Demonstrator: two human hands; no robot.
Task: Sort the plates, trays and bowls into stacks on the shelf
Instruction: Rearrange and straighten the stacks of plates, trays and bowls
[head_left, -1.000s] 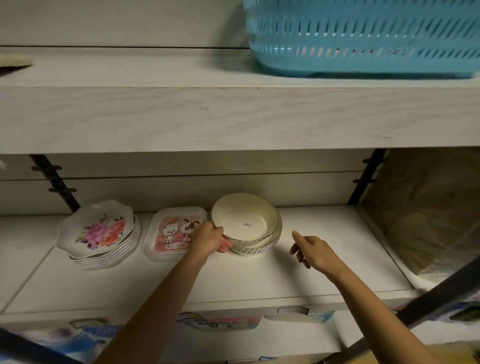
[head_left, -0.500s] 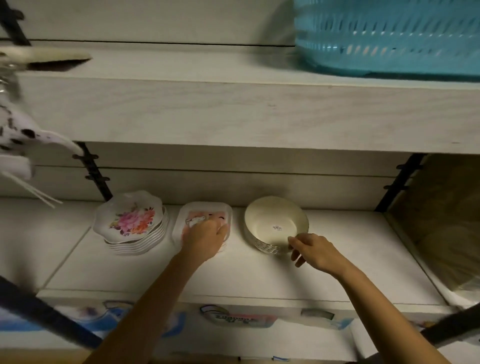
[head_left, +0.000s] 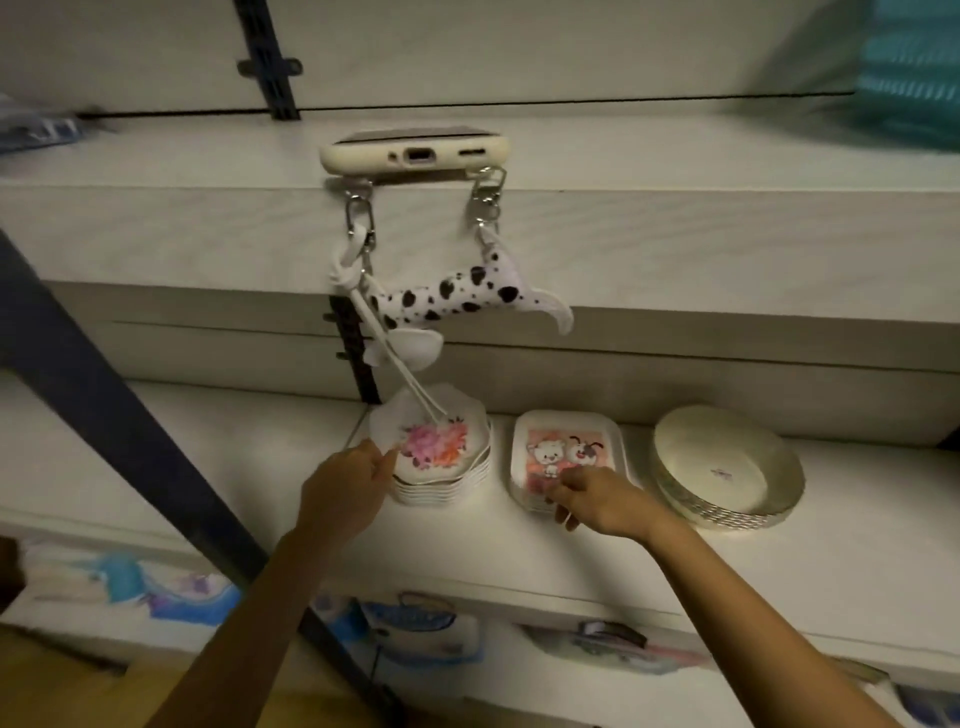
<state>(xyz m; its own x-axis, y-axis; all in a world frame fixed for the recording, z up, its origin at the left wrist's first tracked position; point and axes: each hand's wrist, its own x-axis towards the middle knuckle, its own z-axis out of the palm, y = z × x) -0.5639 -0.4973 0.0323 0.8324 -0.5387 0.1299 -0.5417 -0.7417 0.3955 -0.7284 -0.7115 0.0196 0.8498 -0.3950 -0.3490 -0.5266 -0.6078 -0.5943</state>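
Three stacks stand in a row on the white lower shelf (head_left: 597, 561). At the left is a stack of scalloped plates (head_left: 441, 457) with a pink flower print. My left hand (head_left: 345, 486) touches its left rim with the fingertips. In the middle lies a stack of rectangular trays (head_left: 566, 447) printed with two cartoon animals. My right hand (head_left: 597, 501) rests its fingers on the front edge of that stack. At the right sits a stack of cream bowls (head_left: 727, 467), with no hand on it.
On the upper shelf (head_left: 675, 234) lies a phone (head_left: 415, 150) in a cream case; its spotted dog charm (head_left: 452, 299) and cords hang down over the flower plates. A teal basket (head_left: 909, 78) is at the top right. A dark slanted post (head_left: 104, 395) crosses the left.
The view has swung left. My left hand went from the trays to the flower plates, and my right hand went from the bowls to the trays.
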